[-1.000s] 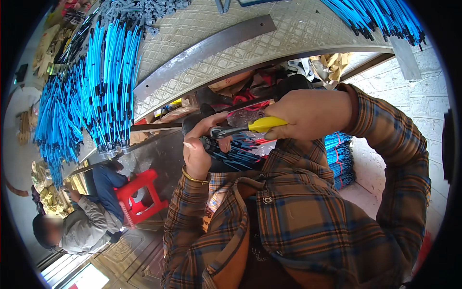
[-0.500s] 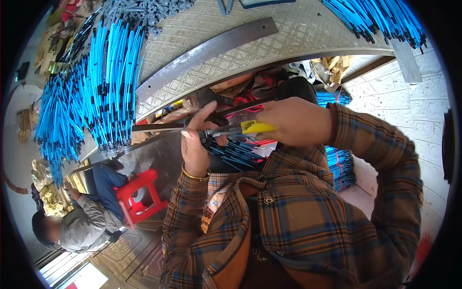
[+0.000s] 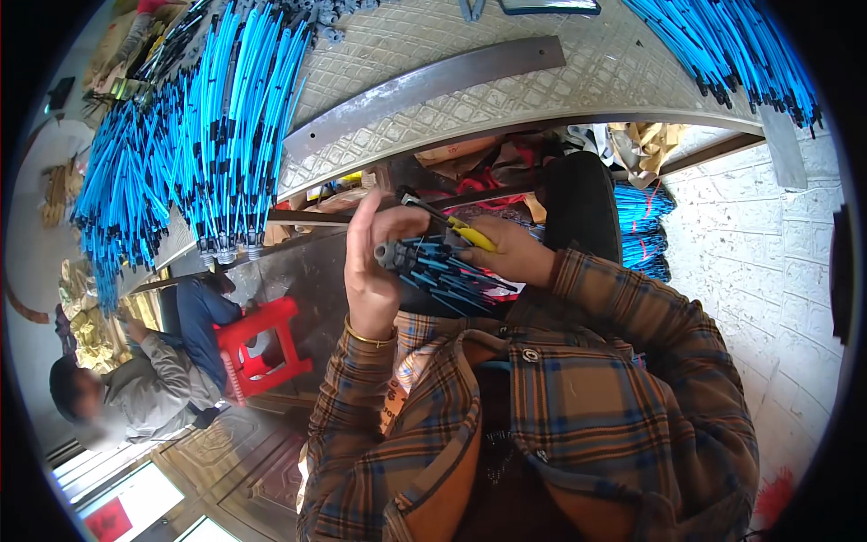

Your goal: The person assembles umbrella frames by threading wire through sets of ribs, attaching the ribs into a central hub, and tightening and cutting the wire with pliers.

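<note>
My left hand (image 3: 368,285) cradles a bundle of thin blue and black rods (image 3: 442,280) above my lap. A grey fitting (image 3: 391,255) forms the bundle's near-left end, against the palm. One finger points up and another bends over the bundle; the lower fingers are hidden behind it. From the right, my right hand (image 3: 517,253) is closed on a yellow-handled tool (image 3: 471,235). Its slim dark front part reaches up-left past the left fingers; its exact kind is unclear.
A patterned workbench (image 3: 424,117) bears a long metal strip (image 3: 433,86) and piles of blue rods (image 3: 239,117). More tied bundles (image 3: 643,235) stand at right below it. At left, another person (image 3: 149,388) sits near a red stool (image 3: 271,339).
The yellow-handled tool has turned from nearly level to slanting up-left, and my right hand has drawn in and down. The bundle's grey end now shows beside my left palm.
</note>
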Demonstrator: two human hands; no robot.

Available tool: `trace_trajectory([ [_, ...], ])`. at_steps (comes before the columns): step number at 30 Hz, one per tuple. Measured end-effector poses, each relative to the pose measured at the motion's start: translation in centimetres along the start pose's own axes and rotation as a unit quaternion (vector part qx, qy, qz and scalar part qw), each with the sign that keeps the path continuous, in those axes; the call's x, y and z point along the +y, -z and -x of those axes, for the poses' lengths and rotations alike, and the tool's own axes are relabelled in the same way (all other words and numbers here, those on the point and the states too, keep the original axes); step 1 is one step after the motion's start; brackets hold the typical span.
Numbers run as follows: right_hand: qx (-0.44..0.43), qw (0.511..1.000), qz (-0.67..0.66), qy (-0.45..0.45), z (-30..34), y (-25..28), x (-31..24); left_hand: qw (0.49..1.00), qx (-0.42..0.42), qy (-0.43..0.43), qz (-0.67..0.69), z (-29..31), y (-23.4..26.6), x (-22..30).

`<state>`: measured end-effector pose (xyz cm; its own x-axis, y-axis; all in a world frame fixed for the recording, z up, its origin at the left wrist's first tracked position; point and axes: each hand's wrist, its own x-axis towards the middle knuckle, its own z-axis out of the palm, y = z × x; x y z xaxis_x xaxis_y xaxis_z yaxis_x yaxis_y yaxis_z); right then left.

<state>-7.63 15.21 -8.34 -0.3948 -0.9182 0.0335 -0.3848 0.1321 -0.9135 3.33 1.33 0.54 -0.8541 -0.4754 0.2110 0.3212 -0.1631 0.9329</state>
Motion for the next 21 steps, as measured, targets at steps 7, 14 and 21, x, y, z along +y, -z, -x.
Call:
trace_trajectory([
  [7, -0.016, 0.999, -0.039, -0.031, 0.2, 1.0, -1.7, 0.987, -0.021, 0.134, -0.085, 1.0, 0.3, -0.1],
  [14, -0.165, 0.967, -0.183, -0.058, 2.3, 9.5, -5.3, 0.99, -0.044, 0.08, -0.104, 0.5, 0.2, -0.9],
  [21, -0.277, 0.948, -0.065, -0.143, 3.0, 13.2, -8.4, 0.978, -0.097, 0.083, -0.168, -0.5, -0.5, -0.8],
])
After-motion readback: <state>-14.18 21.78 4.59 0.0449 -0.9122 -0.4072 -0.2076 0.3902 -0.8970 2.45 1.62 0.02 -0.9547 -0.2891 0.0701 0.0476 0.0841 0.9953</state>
